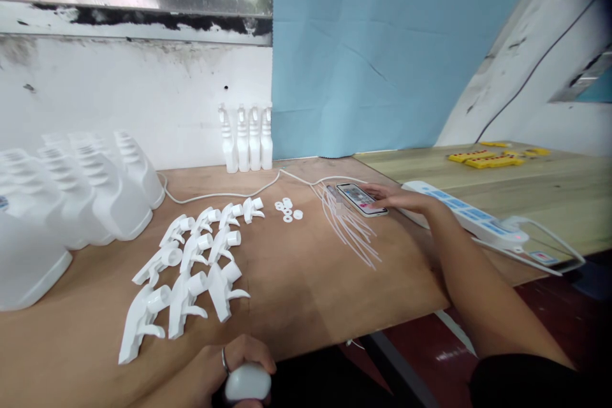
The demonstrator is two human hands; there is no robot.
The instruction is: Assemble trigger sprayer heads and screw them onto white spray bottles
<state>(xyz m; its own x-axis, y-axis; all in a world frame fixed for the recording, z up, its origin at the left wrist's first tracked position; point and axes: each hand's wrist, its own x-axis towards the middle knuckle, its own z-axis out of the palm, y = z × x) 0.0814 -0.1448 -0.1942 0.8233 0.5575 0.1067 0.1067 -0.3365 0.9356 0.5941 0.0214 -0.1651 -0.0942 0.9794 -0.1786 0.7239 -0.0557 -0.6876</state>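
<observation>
My left hand [246, 357], with a ring on one finger, is closed around a smooth white rounded case [247, 382] that looks like an earbud case, at the table's front edge. My right hand [389, 196] reaches across to a smartphone [359, 199] lying face up with its screen lit. Its fingers and thumb grip the phone's right edge. A bundle of thin clear tubes [351, 229] lies beside the phone. Left of the tubes are several small white ring washers [287, 209]. White trigger sprayer heads [184, 303] are laid out in rows nearer my left hand.
Large white bottles [109, 194] crowd the left side. Several slim white spray bottles [243, 143] stand against the wall. A white cable [215, 196] crosses the table's back. At right are a power strip [466, 213] with a plugged-in cord and yellow pieces [492, 159] on another table.
</observation>
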